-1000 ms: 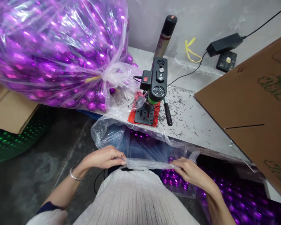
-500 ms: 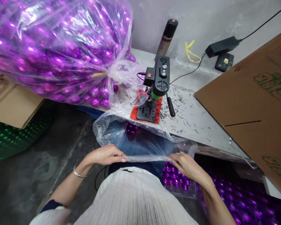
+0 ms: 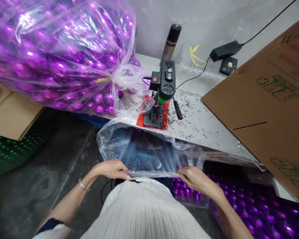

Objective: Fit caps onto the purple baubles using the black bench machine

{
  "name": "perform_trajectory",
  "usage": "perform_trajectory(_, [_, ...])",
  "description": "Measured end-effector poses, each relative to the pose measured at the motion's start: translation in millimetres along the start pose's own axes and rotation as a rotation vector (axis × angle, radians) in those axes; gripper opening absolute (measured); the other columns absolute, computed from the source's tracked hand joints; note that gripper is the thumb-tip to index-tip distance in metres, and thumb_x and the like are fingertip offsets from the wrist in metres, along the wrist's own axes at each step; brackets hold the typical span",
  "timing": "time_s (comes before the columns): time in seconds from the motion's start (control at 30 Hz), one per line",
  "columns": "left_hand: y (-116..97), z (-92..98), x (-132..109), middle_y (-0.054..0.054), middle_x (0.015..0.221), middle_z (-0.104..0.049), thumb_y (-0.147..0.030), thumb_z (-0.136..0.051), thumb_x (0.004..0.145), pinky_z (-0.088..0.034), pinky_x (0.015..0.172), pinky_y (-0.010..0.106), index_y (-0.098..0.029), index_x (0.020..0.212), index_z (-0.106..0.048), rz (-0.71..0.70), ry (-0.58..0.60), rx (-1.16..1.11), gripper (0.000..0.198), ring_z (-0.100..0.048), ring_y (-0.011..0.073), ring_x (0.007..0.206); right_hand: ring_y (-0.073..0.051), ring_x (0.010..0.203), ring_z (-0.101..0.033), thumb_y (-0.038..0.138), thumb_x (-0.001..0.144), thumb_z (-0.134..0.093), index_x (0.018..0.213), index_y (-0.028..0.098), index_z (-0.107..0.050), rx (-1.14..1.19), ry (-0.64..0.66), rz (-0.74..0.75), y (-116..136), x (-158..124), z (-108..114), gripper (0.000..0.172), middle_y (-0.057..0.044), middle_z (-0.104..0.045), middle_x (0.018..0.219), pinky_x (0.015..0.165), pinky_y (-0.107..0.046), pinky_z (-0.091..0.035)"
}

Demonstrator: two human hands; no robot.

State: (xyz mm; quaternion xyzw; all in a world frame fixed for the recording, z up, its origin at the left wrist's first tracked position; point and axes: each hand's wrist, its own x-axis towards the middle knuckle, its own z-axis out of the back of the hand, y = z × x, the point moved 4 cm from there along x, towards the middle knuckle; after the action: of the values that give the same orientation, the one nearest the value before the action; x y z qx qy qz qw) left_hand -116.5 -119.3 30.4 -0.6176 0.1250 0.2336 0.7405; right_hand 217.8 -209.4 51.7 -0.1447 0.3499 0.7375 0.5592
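My left hand [image 3: 114, 169] pinches the near rim of a clear plastic bag [image 3: 149, 149], and my right hand [image 3: 193, 176] grips the same rim farther right. The edge is stretched between them, close to my waist. Beyond it the bag's mouth hangs along the front of the white table [image 3: 196, 126]. A small black-and-green drill press [image 3: 168, 79] stands at the table's front, on a red cloth [image 3: 141, 121]. Purple shiny balls [image 3: 181, 189] in clear plastic show below my right hand.
A large tied bag of purple balls [image 3: 64, 66] fills the left of the table. A cardboard box [image 3: 264, 109] leans in at right. Small dark wire bits [image 3: 186, 109] litter the tabletop. More purple balls [image 3: 259, 205] lie lower right; green ones [image 3: 12, 152] sit at lower left.
Both hands have drawn the bag's rim slightly down toward my body, and its mouth looks wider. The purple ball cluster seen through the bag is now mostly hidden. My view has shifted a little.
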Motion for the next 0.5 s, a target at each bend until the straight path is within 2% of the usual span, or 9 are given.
perform_trajectory(0.07, [12,-2.6,1,-0.005,0.057,-0.045,-0.069,-0.052,0.093,-0.027,0.053,0.021,-0.016,0.077,-0.074,0.044,-0.008,-0.043,0.060,-0.033,0.0090,0.055,-0.023,0.084,-0.074,0.032,0.100,-0.045,0.100,0.021,-0.073,-0.030,0.101,-0.013,2,8,-8,0.030,-0.009,-0.077,0.085,0.075,-0.029,-0.046])
perform_trajectory(0.13, [19,-2.7,3,-0.004,0.060,-0.051,-0.071,-0.042,0.097,-0.032,0.055,0.021,-0.017,0.087,-0.077,0.077,-0.030,-0.093,0.065,-0.039,0.0101,0.056,-0.025,0.085,-0.074,0.041,0.094,-0.059,0.101,0.020,-0.074,-0.035,0.207,-0.018,1,15,-14,0.027,-0.010,-0.077,0.084,0.074,-0.030,-0.046])
perform_trajectory(0.23, [22,3.6,12,-0.001,0.068,-0.063,-0.064,-0.031,0.103,-0.042,0.064,0.021,-0.017,0.106,-0.077,0.109,-0.123,-0.132,0.066,-0.053,0.0116,0.061,-0.028,0.093,-0.073,0.058,0.081,-0.073,0.112,0.018,-0.073,0.080,0.277,0.028,-6,33,-13,0.051,-0.011,-0.077,0.100,0.078,-0.032,-0.052])
perform_trajectory(0.3, [19,12.3,20,0.001,0.073,-0.068,-0.057,-0.033,0.105,-0.046,0.071,0.023,-0.016,0.106,-0.075,0.134,-0.229,-0.092,0.059,-0.060,0.0132,0.066,-0.027,0.109,-0.071,0.064,0.088,-0.061,0.126,0.019,-0.068,0.224,0.179,0.069,-8,54,-3,0.060,-0.012,-0.074,0.120,0.092,-0.035,-0.054])
perform_trajectory(0.4, [5,30.5,33,0.004,0.088,-0.075,-0.047,-0.043,0.105,-0.050,0.083,0.026,-0.017,0.107,-0.073,0.136,-0.416,0.053,0.042,-0.070,0.0176,0.084,-0.025,0.135,-0.059,0.059,0.102,-0.030,0.142,0.021,-0.057,0.349,-0.039,0.073,-7,94,11,0.061,-0.012,-0.062,0.144,0.114,-0.039,-0.046])
perform_trajectory(0.47, [-10,44.3,40,0.007,0.106,-0.077,-0.042,-0.049,0.104,-0.051,0.092,0.029,-0.018,0.116,-0.071,0.078,-0.505,0.150,0.035,-0.071,0.0205,0.098,-0.027,0.142,-0.054,0.054,0.104,-0.029,0.152,0.019,-0.045,0.293,-0.107,0.011,-6,117,11,0.062,-0.016,-0.052,0.155,0.117,-0.042,-0.044])
perform_trajectory(0.5, [-18,52.0,43,0.009,0.112,-0.076,-0.040,-0.051,0.103,-0.051,0.095,0.031,-0.019,0.121,-0.070,0.036,-0.544,0.187,0.034,-0.071,0.0213,0.103,-0.029,0.140,-0.056,0.051,0.104,-0.030,0.156,0.016,-0.037,0.234,-0.130,-0.049,-6,125,10,0.063,-0.019,-0.047,0.158,0.114,-0.044,-0.047])
